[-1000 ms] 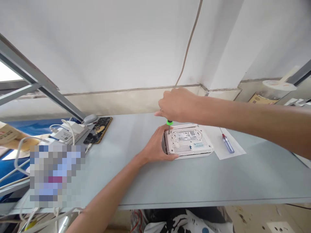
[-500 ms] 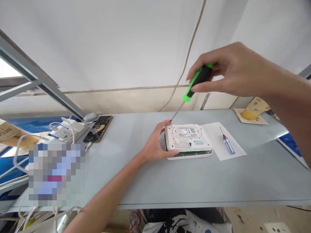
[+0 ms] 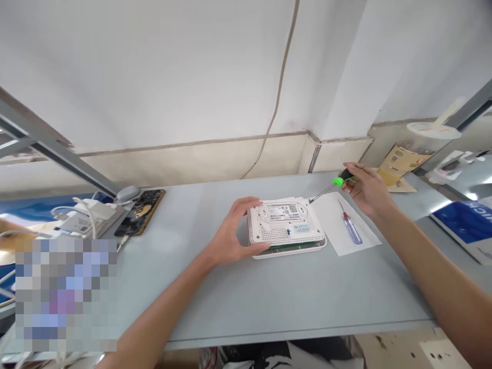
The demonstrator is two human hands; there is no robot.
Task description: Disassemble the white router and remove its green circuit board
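A white router-like box (image 3: 282, 225) lies label side up on the table, its perforated cover sitting over a white lower shell with a green circuit board edge showing at the front. My left hand (image 3: 226, 238) grips its left end, thumb at the front edge and fingers at the back. In my right hand (image 3: 367, 192) is a green-and-black screwdriver (image 3: 338, 182), held at a slant. Its tip is at the box's back right corner, by a small dark spot; whether a screw sits there I cannot tell.
Right of the box, a clear-handled screwdriver (image 3: 352, 229) rests on white paper (image 3: 336, 243). A drink cup (image 3: 407, 159) and a blue-and-white box (image 3: 467, 220) stand farther right. On the left are a phone (image 3: 140, 212), a power strip with chargers (image 3: 82, 218) and cables.
My right hand has come down and to the right, carrying the screwdriver tip from the box's back left corner to its back right corner. My left hand keeps its grip. The view has shifted.
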